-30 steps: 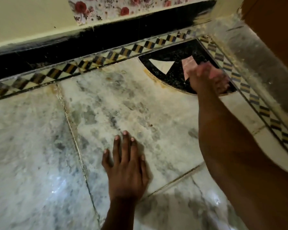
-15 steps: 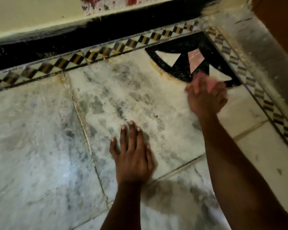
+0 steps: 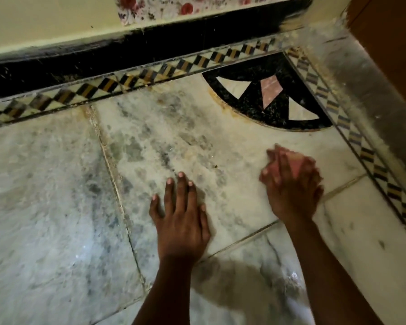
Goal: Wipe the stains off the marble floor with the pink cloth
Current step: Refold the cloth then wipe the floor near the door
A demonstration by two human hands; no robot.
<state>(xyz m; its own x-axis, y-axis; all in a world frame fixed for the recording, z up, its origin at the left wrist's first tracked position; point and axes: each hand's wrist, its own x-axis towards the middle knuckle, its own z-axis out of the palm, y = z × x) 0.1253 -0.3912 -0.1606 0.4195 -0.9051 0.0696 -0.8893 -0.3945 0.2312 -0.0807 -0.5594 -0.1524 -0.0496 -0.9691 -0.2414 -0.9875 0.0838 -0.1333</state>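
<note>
The marble floor (image 3: 56,195) is pale grey-white with dark grey smudges (image 3: 150,146) across the middle slab. My right hand (image 3: 291,188) presses the pink cloth (image 3: 295,164) onto the slab, blurred by motion; the cloth shows between and beyond my fingers. My left hand (image 3: 181,214) lies flat on the same slab, fingers spread and straight, a short way left of the cloth. Brownish staining rims the black inlay (image 3: 220,106).
A black quarter-circle inlay (image 3: 251,90) with white and pink wedges fills the far corner. A checkered border strip (image 3: 150,76) runs along the black skirting (image 3: 127,50) and down the right side (image 3: 366,158). A wooden panel (image 3: 389,43) stands at the right.
My right hand has dragged the pink cloth from the black inlay toward me across the pale slab. The left hand has stayed flat in place.
</note>
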